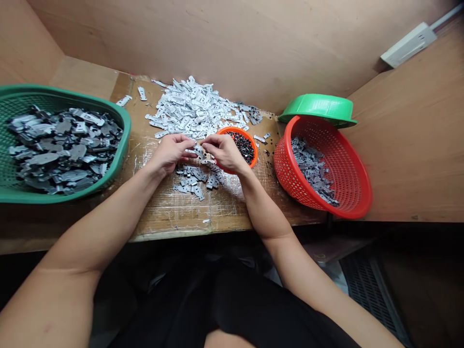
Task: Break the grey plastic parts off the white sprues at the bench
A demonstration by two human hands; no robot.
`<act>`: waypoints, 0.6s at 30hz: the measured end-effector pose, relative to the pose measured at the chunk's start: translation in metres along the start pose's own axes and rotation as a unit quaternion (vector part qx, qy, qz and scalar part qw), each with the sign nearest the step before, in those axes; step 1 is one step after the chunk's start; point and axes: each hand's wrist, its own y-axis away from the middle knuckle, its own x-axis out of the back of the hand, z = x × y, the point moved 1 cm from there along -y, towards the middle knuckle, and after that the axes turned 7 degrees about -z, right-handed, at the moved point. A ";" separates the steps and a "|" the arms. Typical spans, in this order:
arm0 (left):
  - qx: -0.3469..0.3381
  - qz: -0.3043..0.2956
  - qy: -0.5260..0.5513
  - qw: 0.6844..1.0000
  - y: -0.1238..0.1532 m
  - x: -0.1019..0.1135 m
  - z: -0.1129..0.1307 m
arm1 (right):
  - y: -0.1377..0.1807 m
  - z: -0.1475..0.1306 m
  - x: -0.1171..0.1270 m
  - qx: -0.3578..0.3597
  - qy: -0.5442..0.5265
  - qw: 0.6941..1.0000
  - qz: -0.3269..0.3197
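Observation:
My left hand (174, 152) is closed on a small flat metal plate (198, 151) with holes in it. Close beside it, my right hand (225, 151) pinches at the same spot; what lies between its fingertips is too small to make out. Under the hands lies a small heap of grey metal plates (194, 180). An orange bowl (256, 153) full of tiny dark metal parts (242, 146) sits just behind my right hand, which partly covers it. Beyond both hands spreads a large pile of long silvery metal pieces (195, 106).
To the left stands a green basket (126, 130) filled with assembled metal parts (65, 145). A tilted red basket (353, 179) with grey plates (313, 169) is on the right, before a green basin (319, 107). Wooden panels (232, 48) enclose the cardboard-covered table (159, 217).

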 end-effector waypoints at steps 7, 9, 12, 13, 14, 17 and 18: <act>0.012 -0.017 0.004 1.000 0.003 -0.005 -0.001 | -0.004 -0.004 -0.013 -0.029 0.076 0.996 0.034; 0.012 -0.019 0.008 1.000 0.005 -0.006 0.000 | -0.006 -0.001 -0.013 -0.031 0.064 0.997 0.036; 0.013 -0.018 0.015 1.000 0.006 -0.007 0.001 | -0.008 0.002 -0.014 -0.045 0.026 0.998 0.031; 0.012 -0.019 0.016 1.000 0.006 -0.007 0.002 | -0.008 0.002 -0.015 -0.053 0.012 0.998 0.029; 0.012 -0.020 0.016 1.000 0.006 -0.007 0.002 | -0.008 0.002 -0.015 -0.062 -0.002 0.998 0.029; 0.008 -0.025 0.011 1.000 0.005 -0.007 0.002 | -0.008 0.001 -0.016 -0.076 -0.040 0.996 0.028; 0.007 -0.026 0.009 1.000 0.005 -0.007 0.001 | -0.007 0.000 -0.015 -0.079 -0.052 0.995 0.028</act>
